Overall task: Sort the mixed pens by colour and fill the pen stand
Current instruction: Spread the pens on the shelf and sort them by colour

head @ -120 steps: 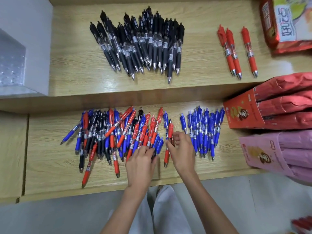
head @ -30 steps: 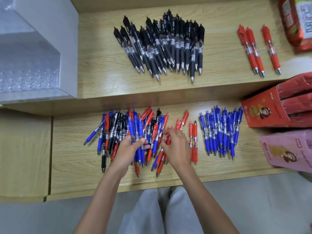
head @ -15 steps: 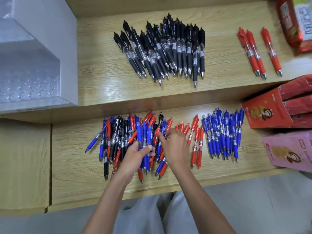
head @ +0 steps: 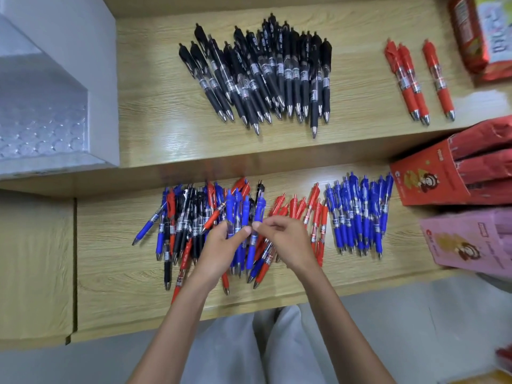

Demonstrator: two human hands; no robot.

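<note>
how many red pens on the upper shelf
3 red pens on the upper shelf, right end: two side by side, a third apart to their right. None looks hidden.

bare shelf left of pens, boxes right

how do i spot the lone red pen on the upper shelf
Go to the right end of the upper shelf, past the black pens. Three red pens lie there: the lone pen is the rightmost, set apart from the pair lying together.
</note>
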